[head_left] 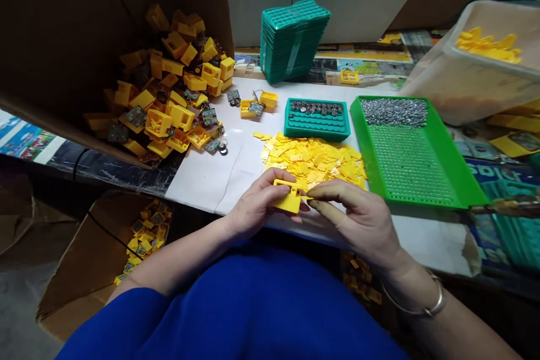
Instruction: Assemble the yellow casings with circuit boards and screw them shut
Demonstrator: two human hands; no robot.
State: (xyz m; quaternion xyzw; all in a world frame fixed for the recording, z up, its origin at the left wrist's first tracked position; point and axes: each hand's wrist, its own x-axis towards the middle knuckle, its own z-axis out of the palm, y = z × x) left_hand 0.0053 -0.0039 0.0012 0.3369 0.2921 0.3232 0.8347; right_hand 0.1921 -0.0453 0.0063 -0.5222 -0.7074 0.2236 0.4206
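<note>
My left hand (253,202) is closed around a small yellow plastic housing (287,201) with openings in its face, held over the table's front edge. In a pinch of thumb and forefinger, my right hand (363,216) has a thin yellow plastic piece (307,197) at the housing's right side. Whether that piece sits inside the housing or only touches it, I cannot tell. Just beyond both hands spreads a pile of flat yellow plastic pieces (312,158). Behind the pile, a teal tray (316,128) bears small round metal button cells (316,107).
A cardboard box (63,34) at left spills yellow housings with circuit boards (169,107). Stacked teal trays (291,42) stand behind. To the right are a green tray (453,163) of metal screws (394,112), a screwdriver (506,206) and a plastic bin (447,67). Another box (76,270) stands below.
</note>
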